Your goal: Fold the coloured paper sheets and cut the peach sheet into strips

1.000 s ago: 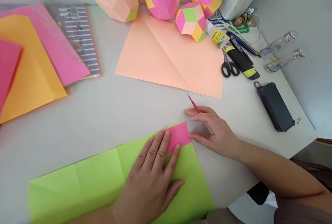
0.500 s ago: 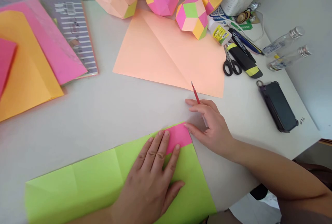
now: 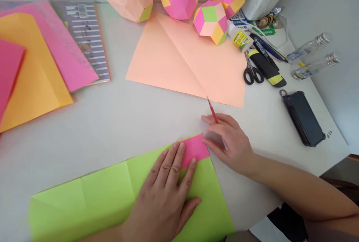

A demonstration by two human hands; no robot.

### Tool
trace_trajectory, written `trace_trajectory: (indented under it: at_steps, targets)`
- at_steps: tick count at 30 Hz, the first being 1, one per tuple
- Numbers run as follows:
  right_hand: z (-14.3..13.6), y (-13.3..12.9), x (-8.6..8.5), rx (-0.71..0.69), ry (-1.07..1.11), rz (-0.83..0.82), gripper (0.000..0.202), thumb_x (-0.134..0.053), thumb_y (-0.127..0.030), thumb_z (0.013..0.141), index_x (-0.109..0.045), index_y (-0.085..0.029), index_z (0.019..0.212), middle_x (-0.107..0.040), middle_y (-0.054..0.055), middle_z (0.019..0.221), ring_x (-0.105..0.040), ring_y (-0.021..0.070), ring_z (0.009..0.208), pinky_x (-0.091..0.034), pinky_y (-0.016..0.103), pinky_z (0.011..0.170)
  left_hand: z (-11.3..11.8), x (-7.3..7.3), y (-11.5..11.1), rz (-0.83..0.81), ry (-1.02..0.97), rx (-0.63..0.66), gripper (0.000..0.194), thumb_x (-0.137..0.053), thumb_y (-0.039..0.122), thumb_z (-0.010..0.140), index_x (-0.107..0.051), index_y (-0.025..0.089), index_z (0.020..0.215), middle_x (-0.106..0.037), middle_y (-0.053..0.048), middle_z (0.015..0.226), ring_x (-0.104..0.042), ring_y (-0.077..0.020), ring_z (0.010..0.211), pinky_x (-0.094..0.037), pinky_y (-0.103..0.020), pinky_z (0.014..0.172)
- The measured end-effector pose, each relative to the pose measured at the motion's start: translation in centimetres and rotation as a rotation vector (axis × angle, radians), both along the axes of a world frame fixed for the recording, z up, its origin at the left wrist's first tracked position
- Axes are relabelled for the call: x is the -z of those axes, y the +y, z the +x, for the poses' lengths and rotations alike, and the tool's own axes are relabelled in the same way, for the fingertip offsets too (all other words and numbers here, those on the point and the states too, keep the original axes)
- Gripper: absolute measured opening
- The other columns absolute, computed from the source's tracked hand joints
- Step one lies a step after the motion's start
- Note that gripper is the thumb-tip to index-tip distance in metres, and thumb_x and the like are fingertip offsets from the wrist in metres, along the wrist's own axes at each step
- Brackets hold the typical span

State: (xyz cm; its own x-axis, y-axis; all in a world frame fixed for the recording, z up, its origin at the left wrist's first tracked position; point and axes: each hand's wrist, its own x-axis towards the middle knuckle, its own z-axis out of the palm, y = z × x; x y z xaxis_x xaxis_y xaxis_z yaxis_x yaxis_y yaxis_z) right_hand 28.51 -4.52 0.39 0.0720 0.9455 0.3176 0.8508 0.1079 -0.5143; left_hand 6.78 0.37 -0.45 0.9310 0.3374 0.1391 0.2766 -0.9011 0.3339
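Observation:
A large green sheet of paper (image 3: 106,193), creased in places, lies across the front of the table. On its upper right corner rests a small pink paper piece (image 3: 195,147). My left hand (image 3: 168,189) presses flat with fingers outstretched, the fingertips on the pink piece and the palm over the green sheet; it hides part of both. Between the fingers of my right hand (image 3: 231,144) is a thin red pen refill (image 3: 212,111), its tip pointing up and away. The thumb of that hand touches or nearly touches the pink piece's right edge.
A peach sheet (image 3: 179,62) lies behind, with several folded paper shapes (image 3: 211,21) at the wall. On the right are a glue bottle (image 3: 240,37), scissors (image 3: 253,74), a box cutter (image 3: 266,68), glass bottles (image 3: 311,68) and a phone (image 3: 304,118). Orange paper (image 3: 36,73) lies left.
The whole view has shifted slightly, so everything sits a little lower and further right. My right hand has drawn slightly nearer with the pen refill; the left hand stays pressed down.

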Motion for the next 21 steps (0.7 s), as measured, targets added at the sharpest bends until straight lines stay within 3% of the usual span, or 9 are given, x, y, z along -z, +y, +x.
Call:
trace_trajectory:
  at_steps: [4,7,15,21]
  targets:
    - [-0.6,-1.5,-0.6,-0.175,-0.260,0.061,0.014,-0.057,-0.008,0.084,-0.057,-0.017,0.095,-0.068,0.012,0.110,-0.058,0.0258,0.112,-0.053,0.044,0.085,0.0,0.0,0.1,-0.007,-0.001,0.000,0.066,-0.049,0.054,0.086,-0.042,0.012,0.137,-0.024,-0.024,0.150,-0.021,-0.0368,0.140,-0.018,-0.047,0.113]
    - [-1.2,-2.3,-0.8,-0.199,-0.345,0.006,0.012,-0.051,-0.007,0.086,-0.060,-0.014,0.091,-0.066,0.015,0.115,-0.052,0.0284,0.122,-0.049,0.049,0.094,0.0,0.0,0.1,-0.010,0.010,0.001,0.066,-0.051,0.053,0.085,-0.042,0.012,0.137,-0.025,-0.023,0.150,-0.021,-0.0365,0.140,-0.017,-0.046,0.113]
    - [-1.1,-2.4,-0.9,-0.180,-0.283,-0.042,0.010,-0.053,-0.008,0.087,-0.061,-0.014,0.088,-0.065,0.015,0.118,-0.053,0.0267,0.121,-0.049,0.046,0.097,0.0,0.0,0.1,0.003,0.013,-0.002,0.067,-0.048,0.055,0.085,-0.041,0.013,0.137,-0.025,-0.023,0.150,-0.020,-0.0358,0.140,-0.019,-0.047,0.112]
    - [-0.7,-2.1,-0.9,-0.183,-0.234,0.018,0.014,-0.058,-0.004,0.082,-0.059,-0.015,0.090,-0.068,0.012,0.111,-0.058,0.0257,0.114,-0.053,0.043,0.091,-0.1,0.0,0.1,0.004,0.030,0.000,0.067,-0.048,0.056,0.086,-0.042,0.013,0.137,-0.026,-0.023,0.150,-0.020,-0.0358,0.140,-0.019,-0.046,0.112]
